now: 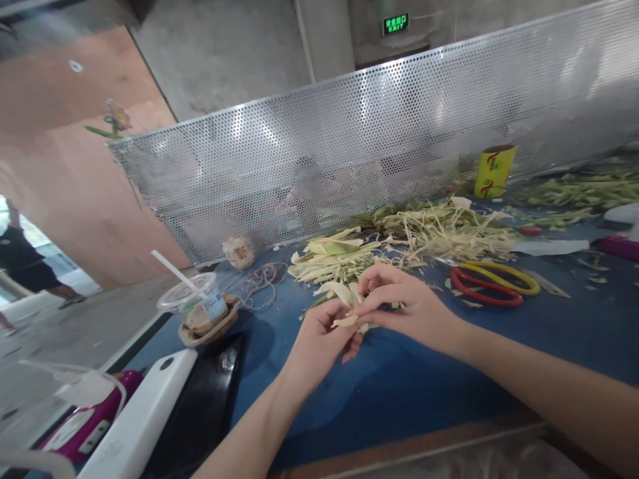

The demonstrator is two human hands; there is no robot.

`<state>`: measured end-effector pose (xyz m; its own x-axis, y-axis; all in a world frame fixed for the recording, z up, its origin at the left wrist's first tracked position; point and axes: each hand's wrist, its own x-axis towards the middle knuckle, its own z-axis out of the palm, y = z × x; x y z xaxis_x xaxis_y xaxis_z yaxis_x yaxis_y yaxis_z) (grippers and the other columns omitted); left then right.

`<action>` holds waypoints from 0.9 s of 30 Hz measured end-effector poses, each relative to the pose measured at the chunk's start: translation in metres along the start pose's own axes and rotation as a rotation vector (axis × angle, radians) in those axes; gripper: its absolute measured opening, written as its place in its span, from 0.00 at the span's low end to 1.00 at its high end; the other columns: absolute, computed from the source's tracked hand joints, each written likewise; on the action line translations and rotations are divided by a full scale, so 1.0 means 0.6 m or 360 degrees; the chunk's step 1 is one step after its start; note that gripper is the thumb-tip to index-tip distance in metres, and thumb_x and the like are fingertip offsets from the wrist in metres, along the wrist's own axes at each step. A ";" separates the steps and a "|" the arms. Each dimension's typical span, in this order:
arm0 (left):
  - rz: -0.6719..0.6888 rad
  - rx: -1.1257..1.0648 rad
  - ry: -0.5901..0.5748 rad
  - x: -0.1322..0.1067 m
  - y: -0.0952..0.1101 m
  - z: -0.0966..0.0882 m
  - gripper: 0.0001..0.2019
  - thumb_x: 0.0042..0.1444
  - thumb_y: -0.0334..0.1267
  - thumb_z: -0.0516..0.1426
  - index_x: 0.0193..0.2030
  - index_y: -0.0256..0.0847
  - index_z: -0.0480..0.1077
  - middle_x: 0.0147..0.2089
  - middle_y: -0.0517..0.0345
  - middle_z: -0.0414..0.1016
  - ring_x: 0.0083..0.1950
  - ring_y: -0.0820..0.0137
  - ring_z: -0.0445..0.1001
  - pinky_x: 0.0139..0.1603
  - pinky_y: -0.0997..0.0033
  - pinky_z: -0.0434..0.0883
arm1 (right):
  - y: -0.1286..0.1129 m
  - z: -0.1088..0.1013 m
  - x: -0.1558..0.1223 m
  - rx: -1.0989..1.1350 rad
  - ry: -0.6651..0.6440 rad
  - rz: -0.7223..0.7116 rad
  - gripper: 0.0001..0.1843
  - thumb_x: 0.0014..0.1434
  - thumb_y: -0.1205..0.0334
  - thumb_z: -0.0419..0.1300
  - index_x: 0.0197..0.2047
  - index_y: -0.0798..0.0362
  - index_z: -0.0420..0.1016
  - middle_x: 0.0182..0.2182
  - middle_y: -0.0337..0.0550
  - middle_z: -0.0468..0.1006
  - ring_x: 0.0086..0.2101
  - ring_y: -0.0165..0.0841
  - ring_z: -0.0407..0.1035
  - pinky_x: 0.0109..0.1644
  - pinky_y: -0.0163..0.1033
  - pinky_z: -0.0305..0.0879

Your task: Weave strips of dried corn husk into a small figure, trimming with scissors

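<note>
Pale strips of corn husk [342,293], shaped somewhat like petals, are held between my two hands above the blue tabletop [399,386]. My left hand [322,339] is closed around the lower part of the husk piece. From the right, my right hand [399,299] pinches the same piece with thumb and fingers. Its lower end is partly hidden by my fingers. Just behind lies a heap of husks [334,253], with shredded strips [449,229] farther back. Scissors [492,283] with red and yellow handles rest right of my right hand.
At left stand a plastic cup [200,306] with a straw, a ball of twine [238,253] with loose string, a black tablet [200,406], a white power bank [144,412] and a magenta power strip [90,426]. A yellow roll [494,171] stands by the perforated metal screen [339,146].
</note>
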<state>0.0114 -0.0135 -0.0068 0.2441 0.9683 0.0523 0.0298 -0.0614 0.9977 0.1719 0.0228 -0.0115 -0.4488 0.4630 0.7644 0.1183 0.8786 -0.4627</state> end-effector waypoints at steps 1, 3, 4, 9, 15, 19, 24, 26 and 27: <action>0.0025 0.0079 0.0005 0.000 0.000 -0.001 0.11 0.48 0.40 0.58 0.24 0.36 0.62 0.18 0.65 0.61 0.16 0.81 0.58 0.16 0.80 0.56 | -0.001 0.001 0.000 0.0027 0.0003 0.0098 0.03 0.52 0.67 0.60 0.30 0.51 0.75 0.34 0.41 0.64 0.34 0.27 0.64 0.38 0.33 0.62; 0.0081 0.0228 -0.0001 -0.001 0.000 -0.005 0.11 0.50 0.41 0.56 0.25 0.36 0.63 0.18 0.66 0.61 0.17 0.81 0.57 0.17 0.80 0.56 | -0.003 0.001 0.001 0.0049 -0.0010 0.0327 0.03 0.50 0.65 0.61 0.32 0.51 0.74 0.35 0.40 0.64 0.34 0.28 0.63 0.37 0.34 0.62; 0.0103 0.0297 -0.0010 -0.001 -0.001 -0.006 0.11 0.51 0.42 0.55 0.25 0.36 0.63 0.18 0.66 0.61 0.17 0.81 0.57 0.17 0.80 0.56 | -0.005 0.001 0.002 0.0068 -0.0027 0.0448 0.07 0.49 0.64 0.62 0.34 0.50 0.73 0.35 0.40 0.65 0.33 0.28 0.63 0.35 0.34 0.62; 0.0161 0.0461 -0.0034 -0.002 0.000 -0.009 0.11 0.54 0.41 0.52 0.26 0.37 0.62 0.21 0.66 0.60 0.18 0.82 0.56 0.18 0.82 0.55 | -0.008 -0.004 0.007 0.0106 -0.0176 0.0654 0.13 0.49 0.60 0.61 0.39 0.51 0.68 0.36 0.40 0.67 0.30 0.27 0.61 0.30 0.33 0.59; 0.0154 0.0326 -0.0106 -0.011 0.008 -0.007 0.10 0.54 0.41 0.52 0.28 0.37 0.62 0.23 0.65 0.60 0.21 0.80 0.59 0.20 0.80 0.58 | -0.004 -0.010 0.011 -0.0029 -0.0142 0.0535 0.10 0.53 0.55 0.57 0.31 0.53 0.67 0.34 0.42 0.67 0.28 0.27 0.59 0.31 0.34 0.59; 0.0137 0.0190 -0.0083 -0.009 0.005 -0.007 0.15 0.56 0.46 0.48 0.26 0.36 0.63 0.24 0.61 0.62 0.22 0.77 0.60 0.20 0.78 0.59 | -0.005 -0.012 0.011 -0.0151 -0.0098 0.0404 0.09 0.52 0.57 0.58 0.29 0.54 0.63 0.30 0.41 0.66 0.28 0.27 0.59 0.32 0.34 0.60; 0.0127 0.0418 -0.0054 -0.005 -0.004 -0.007 0.18 0.57 0.47 0.46 0.24 0.36 0.62 0.21 0.63 0.61 0.20 0.79 0.59 0.19 0.78 0.57 | -0.003 -0.014 0.008 -0.0124 -0.0212 0.0349 0.10 0.51 0.58 0.59 0.36 0.53 0.68 0.37 0.44 0.70 0.39 0.33 0.64 0.43 0.40 0.62; 0.0145 0.0493 -0.0135 -0.005 -0.005 -0.005 0.18 0.58 0.47 0.46 0.25 0.36 0.63 0.22 0.62 0.62 0.20 0.79 0.59 0.20 0.78 0.58 | 0.001 -0.016 0.008 0.0014 -0.0231 0.0338 0.12 0.54 0.57 0.57 0.41 0.52 0.69 0.43 0.45 0.70 0.45 0.34 0.64 0.49 0.42 0.61; 0.0148 0.0506 -0.0179 -0.005 -0.005 -0.003 0.18 0.58 0.47 0.46 0.25 0.36 0.64 0.22 0.62 0.63 0.20 0.79 0.59 0.20 0.78 0.58 | 0.002 -0.017 0.008 0.0097 -0.0219 0.0334 0.12 0.54 0.57 0.56 0.41 0.52 0.70 0.44 0.45 0.71 0.46 0.34 0.64 0.50 0.42 0.60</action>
<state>0.0086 -0.0155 -0.0100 0.3646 0.9235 0.1196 0.2985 -0.2376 0.9244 0.1787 0.0273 -0.0040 -0.5370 0.6104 0.5823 0.1699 0.7543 -0.6341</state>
